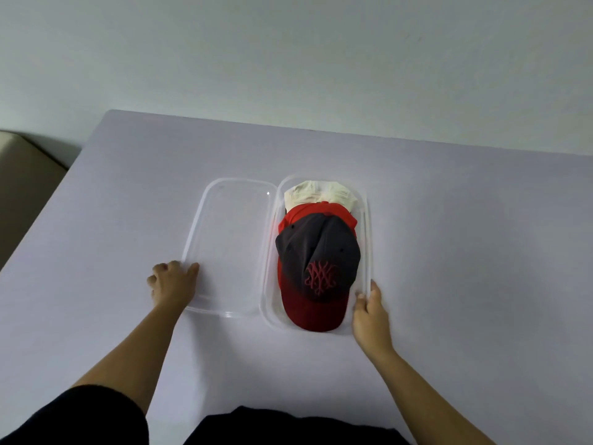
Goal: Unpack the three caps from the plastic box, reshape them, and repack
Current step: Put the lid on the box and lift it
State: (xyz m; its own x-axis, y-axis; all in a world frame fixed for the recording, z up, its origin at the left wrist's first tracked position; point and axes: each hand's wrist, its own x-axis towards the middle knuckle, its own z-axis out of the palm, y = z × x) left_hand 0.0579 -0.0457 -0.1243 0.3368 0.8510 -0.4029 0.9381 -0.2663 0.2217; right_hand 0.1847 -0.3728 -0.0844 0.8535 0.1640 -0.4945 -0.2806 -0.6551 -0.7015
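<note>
Both hands are low on the table, well apart, w/ the opened plastic box lying between them. L hand is knuckles-up, fingers curled in, thumb stretched out against the near-left rim of the clear lid. Can't tell whether it actually grips that rim or only touches it. R hand is at the box's near-right edge: index finger straight along the outside of the rim, thumb on the inner side, so the rim is pinched between them.

The lid lies flat, hollow side up, just right of the L hand, its far edge running away from the person. Its right side touches the box base; the two sit side by side.

All 3 caps are in the base, just left of the R hand, stacked and overlapping. The dark cap is on top, w/ a red embroidered logo on the front and a dark red brim pointing toward the person, ending close to the R thumb. Beneath it, a red cap shows beyond the crown and along the L-hand side. Farthest from both hands, a cream cap fills the far end of the base, partly covered by the red one.

Black sleeve covers the L upper arm. Pale wall beyond the table.
</note>
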